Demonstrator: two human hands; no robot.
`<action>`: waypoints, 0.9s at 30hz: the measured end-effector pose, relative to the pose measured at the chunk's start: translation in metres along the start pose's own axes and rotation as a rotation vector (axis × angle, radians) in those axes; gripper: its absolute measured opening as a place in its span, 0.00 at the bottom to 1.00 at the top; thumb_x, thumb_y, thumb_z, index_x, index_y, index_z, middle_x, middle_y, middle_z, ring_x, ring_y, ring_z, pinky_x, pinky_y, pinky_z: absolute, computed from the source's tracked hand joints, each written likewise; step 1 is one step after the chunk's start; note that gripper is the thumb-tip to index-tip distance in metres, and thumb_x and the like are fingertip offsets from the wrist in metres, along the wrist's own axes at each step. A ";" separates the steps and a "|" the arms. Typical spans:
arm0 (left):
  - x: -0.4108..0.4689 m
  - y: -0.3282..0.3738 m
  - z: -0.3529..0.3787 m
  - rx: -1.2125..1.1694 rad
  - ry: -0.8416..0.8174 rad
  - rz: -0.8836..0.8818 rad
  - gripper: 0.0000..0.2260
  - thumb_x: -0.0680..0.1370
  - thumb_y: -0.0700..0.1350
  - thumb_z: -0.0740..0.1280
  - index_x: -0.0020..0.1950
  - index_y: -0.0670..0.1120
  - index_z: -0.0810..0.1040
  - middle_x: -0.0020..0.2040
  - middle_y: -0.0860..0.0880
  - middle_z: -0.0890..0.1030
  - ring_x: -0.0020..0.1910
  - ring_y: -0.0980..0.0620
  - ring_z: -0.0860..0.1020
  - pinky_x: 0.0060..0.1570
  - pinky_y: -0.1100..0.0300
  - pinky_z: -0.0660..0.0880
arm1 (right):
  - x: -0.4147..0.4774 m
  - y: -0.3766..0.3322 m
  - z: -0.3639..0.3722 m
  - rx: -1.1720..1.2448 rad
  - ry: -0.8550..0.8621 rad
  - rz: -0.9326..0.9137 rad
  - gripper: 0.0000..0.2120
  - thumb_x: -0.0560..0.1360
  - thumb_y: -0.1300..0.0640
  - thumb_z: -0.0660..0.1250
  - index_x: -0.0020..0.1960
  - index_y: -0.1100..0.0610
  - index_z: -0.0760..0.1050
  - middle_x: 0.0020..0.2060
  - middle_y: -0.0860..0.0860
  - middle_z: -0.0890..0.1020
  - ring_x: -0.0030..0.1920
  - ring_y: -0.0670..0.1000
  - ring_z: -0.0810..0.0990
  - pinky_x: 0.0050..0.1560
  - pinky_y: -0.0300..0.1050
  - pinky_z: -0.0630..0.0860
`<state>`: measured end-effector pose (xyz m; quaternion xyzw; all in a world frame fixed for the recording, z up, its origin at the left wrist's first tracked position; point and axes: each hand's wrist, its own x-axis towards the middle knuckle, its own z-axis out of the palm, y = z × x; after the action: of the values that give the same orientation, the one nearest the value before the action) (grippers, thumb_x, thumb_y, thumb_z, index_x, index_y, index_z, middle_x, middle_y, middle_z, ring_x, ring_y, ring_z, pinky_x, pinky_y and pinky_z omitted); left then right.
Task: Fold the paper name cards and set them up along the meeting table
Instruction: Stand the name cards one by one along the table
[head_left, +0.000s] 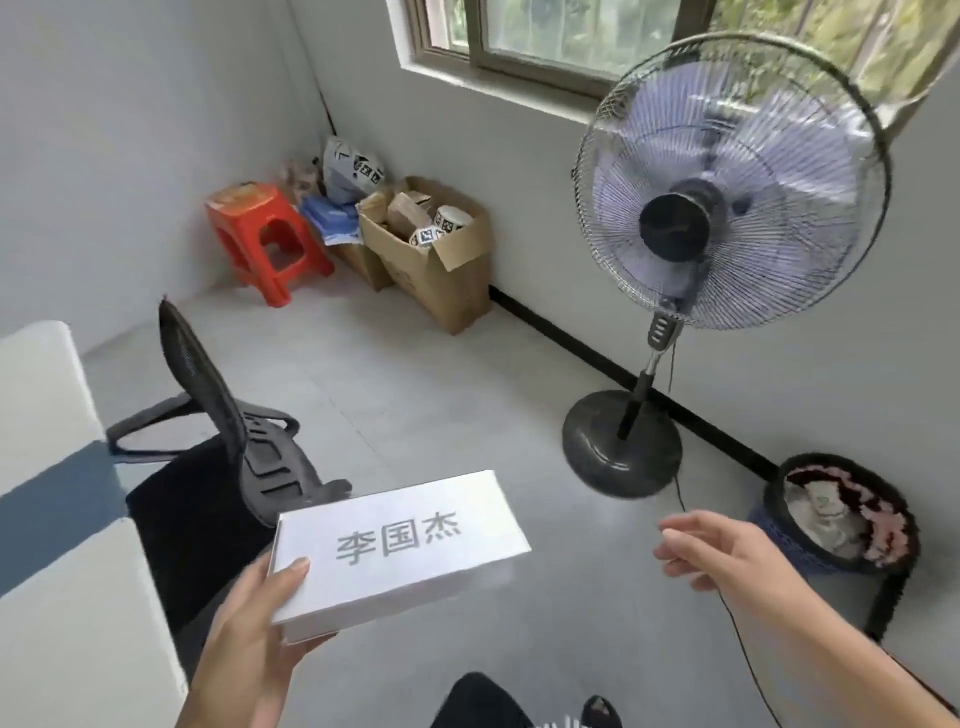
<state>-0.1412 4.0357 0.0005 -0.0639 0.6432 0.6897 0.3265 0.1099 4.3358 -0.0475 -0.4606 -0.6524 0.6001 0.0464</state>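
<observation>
My left hand (249, 623) grips a folded white paper name card (400, 551) by its left end, thumb on top. The card bears three printed grey characters and is held flat in the air over the floor, in front of the chair. My right hand (717, 551) hovers to the right of the card with its fingers apart and nothing in it, clear of the paper. The meeting table (57, 587), white with a blue stripe, runs along the left edge of the view.
A black mesh office chair (218, 447) stands against the table. A standing fan (717, 208) with its cord rises at the right beside a round fuzzy stool (847, 514). A red plastic stool (265, 239) and open cardboard boxes (436, 260) fill the far corner.
</observation>
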 end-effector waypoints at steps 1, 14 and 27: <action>0.010 0.004 0.000 -0.037 0.043 -0.002 0.14 0.76 0.42 0.63 0.61 0.43 0.76 0.57 0.36 0.81 0.49 0.39 0.79 0.46 0.48 0.74 | 0.023 -0.019 0.000 -0.019 -0.022 -0.030 0.05 0.76 0.57 0.67 0.49 0.53 0.81 0.40 0.50 0.87 0.40 0.49 0.86 0.42 0.45 0.76; 0.213 0.123 -0.009 -0.186 0.200 0.078 0.20 0.67 0.44 0.67 0.59 0.44 0.78 0.56 0.35 0.82 0.55 0.34 0.78 0.53 0.39 0.74 | 0.265 -0.176 0.111 -0.161 -0.223 -0.006 0.04 0.75 0.58 0.69 0.48 0.55 0.82 0.40 0.54 0.88 0.40 0.54 0.86 0.43 0.48 0.75; 0.339 0.223 -0.079 -0.316 0.497 0.178 0.20 0.72 0.46 0.63 0.64 0.47 0.76 0.60 0.41 0.81 0.60 0.39 0.78 0.60 0.36 0.71 | 0.477 -0.374 0.277 -0.439 -0.535 -0.167 0.05 0.77 0.58 0.66 0.49 0.54 0.81 0.39 0.51 0.88 0.40 0.52 0.86 0.40 0.45 0.76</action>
<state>-0.5495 4.0964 0.0035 -0.2239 0.5911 0.7704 0.0835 -0.5366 4.4984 -0.0496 -0.2312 -0.7903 0.5390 -0.1773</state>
